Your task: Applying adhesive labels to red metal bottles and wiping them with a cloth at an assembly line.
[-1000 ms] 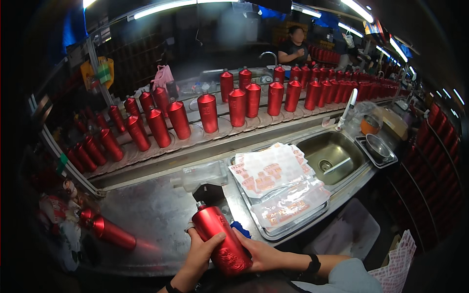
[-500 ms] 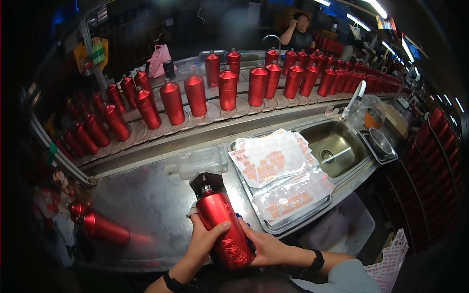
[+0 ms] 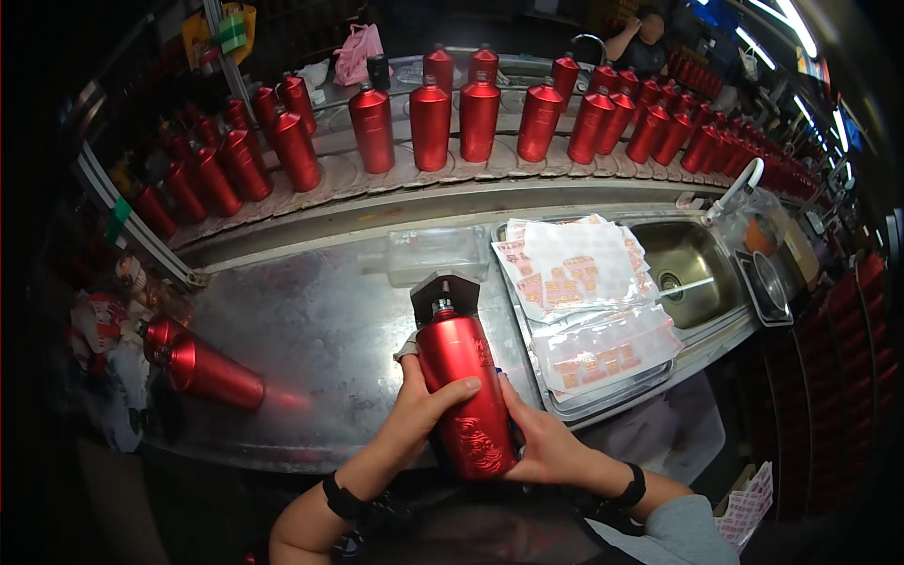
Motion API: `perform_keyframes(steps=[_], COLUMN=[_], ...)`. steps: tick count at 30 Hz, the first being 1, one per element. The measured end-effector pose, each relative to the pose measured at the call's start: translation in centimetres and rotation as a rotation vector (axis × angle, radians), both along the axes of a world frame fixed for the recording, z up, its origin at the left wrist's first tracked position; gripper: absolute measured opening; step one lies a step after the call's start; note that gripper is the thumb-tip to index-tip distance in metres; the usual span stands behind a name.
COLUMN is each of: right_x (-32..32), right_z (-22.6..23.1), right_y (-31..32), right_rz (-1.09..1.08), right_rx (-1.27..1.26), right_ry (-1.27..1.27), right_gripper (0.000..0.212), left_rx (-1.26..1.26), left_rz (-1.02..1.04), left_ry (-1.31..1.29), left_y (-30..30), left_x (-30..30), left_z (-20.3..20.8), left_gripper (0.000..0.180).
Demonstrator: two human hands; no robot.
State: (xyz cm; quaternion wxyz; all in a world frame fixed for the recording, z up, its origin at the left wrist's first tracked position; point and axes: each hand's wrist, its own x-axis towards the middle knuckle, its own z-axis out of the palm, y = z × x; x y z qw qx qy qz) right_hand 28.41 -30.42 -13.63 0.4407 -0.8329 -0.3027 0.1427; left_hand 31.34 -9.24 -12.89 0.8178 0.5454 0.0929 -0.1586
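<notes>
Between my two hands a red metallic bottle [image 3: 452,348] leans with its neck away from me, an embossed pattern on its lower front. My left hand [image 3: 414,405] grips its left side, thumb across the front; a greyish-white cover or cloth shows at the fingers. My right hand [image 3: 546,438] holds the lower right side, its fingertips partly hidden behind the bottle. Something small and blue peeks out there. Around the bottle's neck stands a dark angular stand or bracket [image 3: 461,288]; whether the bottle touches it I cannot tell. Another red bottle [image 3: 212,365] lies at the left.
Printed label sheets [image 3: 574,264] lie on a metal tray beside a sink [image 3: 706,306] with a white tap [image 3: 739,188]. A clear bottle-shaped container [image 3: 438,256] rests on the steel table [image 3: 311,330]. Red bottles [image 3: 478,122] line the plated conveyor behind. A person [image 3: 645,47] is far back.
My view has shifted, so the whole scene sits higher and farther right in the picture. Both hands keep the same hold on the red bottle.
</notes>
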Motion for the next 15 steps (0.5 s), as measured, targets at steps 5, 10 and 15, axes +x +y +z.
perform_keyframes(steps=[5, 10, 15], right_x=[0.4, 1.3, 1.4], right_z=[0.4, 0.4, 0.2], right_y=[1.2, 2.6, 3.8], right_rz=[-0.079, -0.104, -0.137], right_rx=[0.030, -0.086, -0.223], right_ry=[0.004, -0.106, -0.080], right_gripper=[0.119, 0.118, 0.118], left_rx=[-0.008, -0.121, -0.116], left_rz=[-0.063, -0.083, -0.172], left_ry=[-0.013, 0.024, 0.073], left_y=[1.1, 3.2, 5.3], left_x=[1.3, 2.6, 3.5], left_z=[-0.3, -1.4, -2.4], left_gripper=[0.085, 0.080, 0.081])
